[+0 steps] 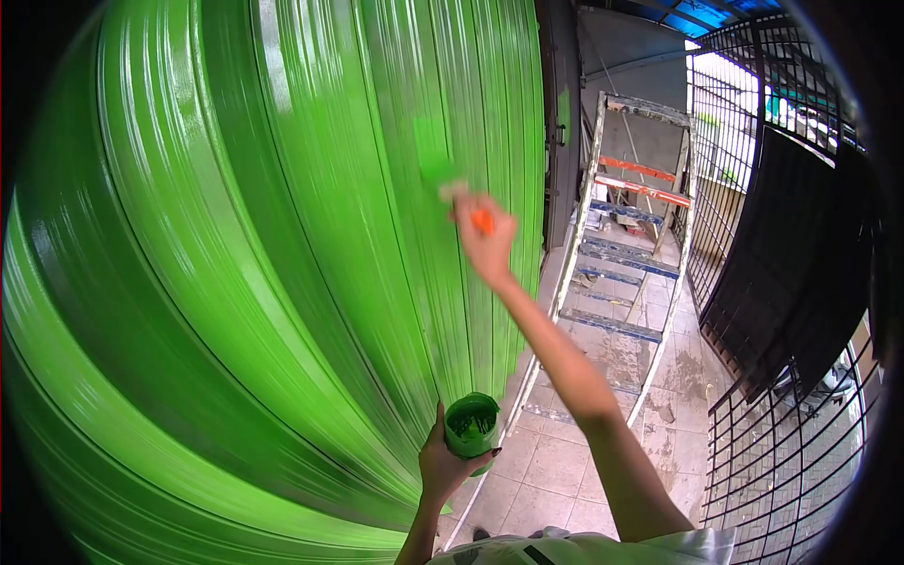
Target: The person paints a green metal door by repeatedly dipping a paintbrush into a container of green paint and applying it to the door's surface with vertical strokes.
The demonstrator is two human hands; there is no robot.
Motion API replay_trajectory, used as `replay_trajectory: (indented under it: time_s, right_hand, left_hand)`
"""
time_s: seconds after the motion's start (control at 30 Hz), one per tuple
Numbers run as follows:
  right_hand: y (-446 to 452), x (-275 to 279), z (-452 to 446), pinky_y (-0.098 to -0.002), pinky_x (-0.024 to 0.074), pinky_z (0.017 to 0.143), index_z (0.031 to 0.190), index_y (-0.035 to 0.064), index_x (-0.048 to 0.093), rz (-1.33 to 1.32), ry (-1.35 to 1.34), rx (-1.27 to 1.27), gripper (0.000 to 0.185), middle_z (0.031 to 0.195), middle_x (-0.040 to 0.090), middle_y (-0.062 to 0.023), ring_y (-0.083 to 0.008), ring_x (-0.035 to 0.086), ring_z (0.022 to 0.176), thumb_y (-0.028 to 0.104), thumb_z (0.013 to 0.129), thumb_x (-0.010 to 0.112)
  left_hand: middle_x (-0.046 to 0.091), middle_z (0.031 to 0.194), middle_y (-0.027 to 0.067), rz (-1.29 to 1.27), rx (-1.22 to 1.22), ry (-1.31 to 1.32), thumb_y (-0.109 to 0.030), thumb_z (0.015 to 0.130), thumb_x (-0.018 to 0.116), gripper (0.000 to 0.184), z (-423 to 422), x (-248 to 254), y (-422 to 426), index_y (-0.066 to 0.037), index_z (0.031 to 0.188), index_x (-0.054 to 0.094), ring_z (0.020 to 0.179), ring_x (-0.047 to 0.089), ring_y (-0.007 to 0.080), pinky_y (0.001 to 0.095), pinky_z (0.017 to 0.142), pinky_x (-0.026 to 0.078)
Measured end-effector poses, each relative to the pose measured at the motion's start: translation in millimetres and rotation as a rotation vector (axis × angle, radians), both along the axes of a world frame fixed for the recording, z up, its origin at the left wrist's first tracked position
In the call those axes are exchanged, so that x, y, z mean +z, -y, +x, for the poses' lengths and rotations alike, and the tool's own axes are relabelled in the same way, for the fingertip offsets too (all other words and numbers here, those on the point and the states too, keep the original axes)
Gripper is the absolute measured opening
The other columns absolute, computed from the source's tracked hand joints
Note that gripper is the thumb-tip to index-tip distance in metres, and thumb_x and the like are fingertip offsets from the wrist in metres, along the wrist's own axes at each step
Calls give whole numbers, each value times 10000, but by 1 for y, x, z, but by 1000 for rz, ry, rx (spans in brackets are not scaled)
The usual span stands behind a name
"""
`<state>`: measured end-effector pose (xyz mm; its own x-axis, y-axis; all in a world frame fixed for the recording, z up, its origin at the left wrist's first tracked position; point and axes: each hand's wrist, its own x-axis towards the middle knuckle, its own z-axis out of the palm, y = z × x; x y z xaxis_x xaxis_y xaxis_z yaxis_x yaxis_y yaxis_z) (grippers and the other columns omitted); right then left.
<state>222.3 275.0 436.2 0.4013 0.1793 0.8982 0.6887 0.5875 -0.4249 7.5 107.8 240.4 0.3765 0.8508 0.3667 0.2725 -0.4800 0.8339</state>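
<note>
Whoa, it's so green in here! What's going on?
A person has a brush with some orange on it in their right hand, held up to a ridged green wall. Their left hand holds a pot with green paint inside, lower down. The wall's green looks streaky and uneven, and the brush is a bit blurry. A paint-spattered ladder stands beside them.

Light and dark green stripes patterned the ridged, glossy panel (268, 235).
The round paint container (484, 444) was green, the brush handle (482, 222) orange; the whitish metal stepladder (628, 252) bore blue and orange-red bars, the metal grille (783, 461) a black grid.
</note>
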Motion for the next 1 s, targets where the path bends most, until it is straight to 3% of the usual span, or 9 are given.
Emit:
replay_trajectory:
  time_s: [0.1, 0.2, 0.37, 0.47, 0.57, 0.63, 0.73, 0.87, 1.0]
  right_hand:
    - [34, -131, -6, -254, 477, 507, 681, 19, 603, -233, -18, 48, 244, 609, 648, -81, -115, 641, 558, 131, 896, 632]
    - [37, -143, -5, -266, 493, 511, 695, 13, 612, -243, -193, 105, 241, 621, 664, -97, -131, 674, 585, 146, 895, 626]
    - [9, 3, 0, -292, 500, 525, 762, 42, 669, -125, -69, 39, 177, 624, 674, -95, -181, 677, 567, 175, 863, 612]
    - [0, 88, -8, -285, 492, 526, 753, 33, 665, 247, -142, 292, 186, 680, 691, -94, -186, 676, 573, 171, 869, 618]
    - [-2, 111, -11, -295, 466, 503, 727, 32, 641, 362, -184, 392, 193, 652, 663, -96, -176, 631, 520, 154, 876, 623]
    - [-9, 60, 1, -300, 429, 478, 704, 41, 615, 212, -17, 44, 206, 581, 594, -94, -157, 549, 468, 145, 882, 628]
    - [12, -50, -4, -296, 401, 454, 692, 57, 605, 10, -74, 69, 212, 544, 541, -94, -158, 501, 453, 152, 880, 636]
    - [45, -198, -6, -308, 454, 458, 755, 64, 664, -289, -47, -27, 150, 550, 586, -78, -179, 599, 475, 157, 871, 640]
    - [32, -212, 4, -323, 492, 491, 782, 58, 681, -379, -192, 72, 154, 594, 656, -93, -199, 647, 527, 180, 861, 629]
  left_hand:
    - [635, 1158, 177, -42, 3, 3, -404, 516, 918, 1226, -5, -6, 1, 62, 1442, 263, 1030, 653, 267, 343, 879, 526]
    - [634, 1165, 183, -66, 11, -40, -395, 516, 920, 1227, -11, -16, 4, 65, 1442, 260, 1035, 652, 270, 344, 881, 525]
    - [634, 1163, 189, -61, 1, -32, -373, 514, 919, 1210, -11, -17, 3, 71, 1436, 273, 1024, 656, 268, 343, 878, 526]
    - [635, 1159, 193, -39, -6, -4, -357, 515, 918, 1197, -11, -18, 3, 75, 1432, 281, 1022, 657, 265, 342, 874, 526]
    - [635, 1156, 196, -45, -1, 10, -352, 518, 917, 1192, -13, -22, 2, 81, 1429, 282, 1022, 657, 264, 342, 872, 527]
    - [635, 1155, 197, -64, 2, 3, -354, 520, 916, 1192, -15, -23, 3, 85, 1428, 280, 1022, 657, 265, 342, 872, 527]
    - [621, 1200, 156, -171, 21, -21, -213, 513, 926, 1183, -16, -15, 10, 55, 1450, 256, 1092, 620, 230, 343, 943, 497]
    - [640, 1147, 193, -94, 24, -25, -402, 497, 923, 1233, -19, -30, 6, 86, 1428, 278, 1014, 659, 265, 348, 876, 528]
    - [641, 1147, 191, -131, 34, -14, -391, 491, 925, 1236, -23, -30, 3, 86, 1429, 276, 1012, 659, 264, 347, 878, 527]
